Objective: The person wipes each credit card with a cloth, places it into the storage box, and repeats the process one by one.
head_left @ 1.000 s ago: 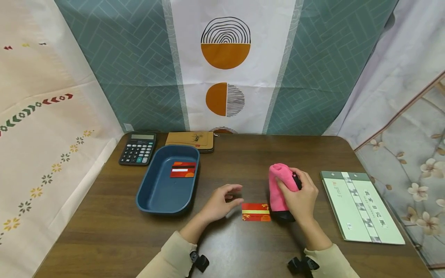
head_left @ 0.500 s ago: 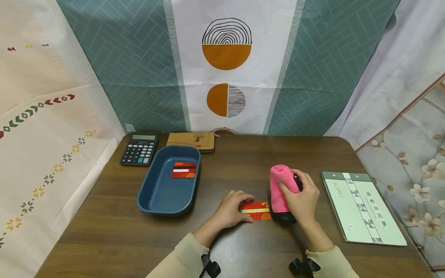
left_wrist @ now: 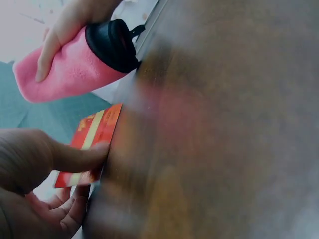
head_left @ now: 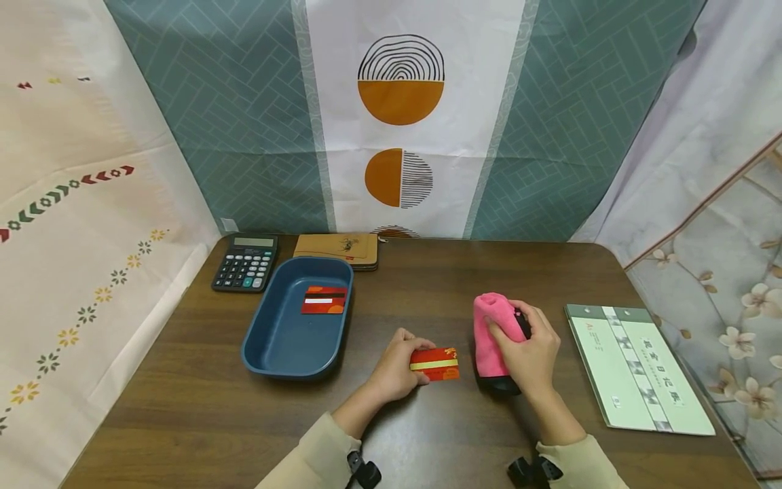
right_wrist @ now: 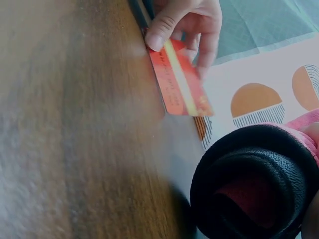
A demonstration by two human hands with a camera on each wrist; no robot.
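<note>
My left hand (head_left: 397, 367) pinches a red and orange card (head_left: 438, 364) with a yellow stripe by its left end, between thumb and fingers. In the left wrist view the card (left_wrist: 94, 134) is tilted, with the thumb across its face. My right hand (head_left: 533, 346) grips a pink fuzzy roll (head_left: 496, 326) with black leathery parts, standing upright on the table to the right of the card. From the right wrist, the roll's black end (right_wrist: 249, 174) shows spiralled layers. A second red card (head_left: 324, 300) with a dark stripe lies in the blue tray (head_left: 269, 339).
A black calculator (head_left: 246, 262) lies beyond the tray at the far left of the wooden table (head_left: 201, 421). Behind the tray are brown notebooks (head_left: 336, 248). A pale green pad (head_left: 635, 367) lies at the right, near my right hand.
My left hand reached right to the card, took hold of its left end and drew it slightly left, away from the pink roll. The right hand stays on the roll.
</note>
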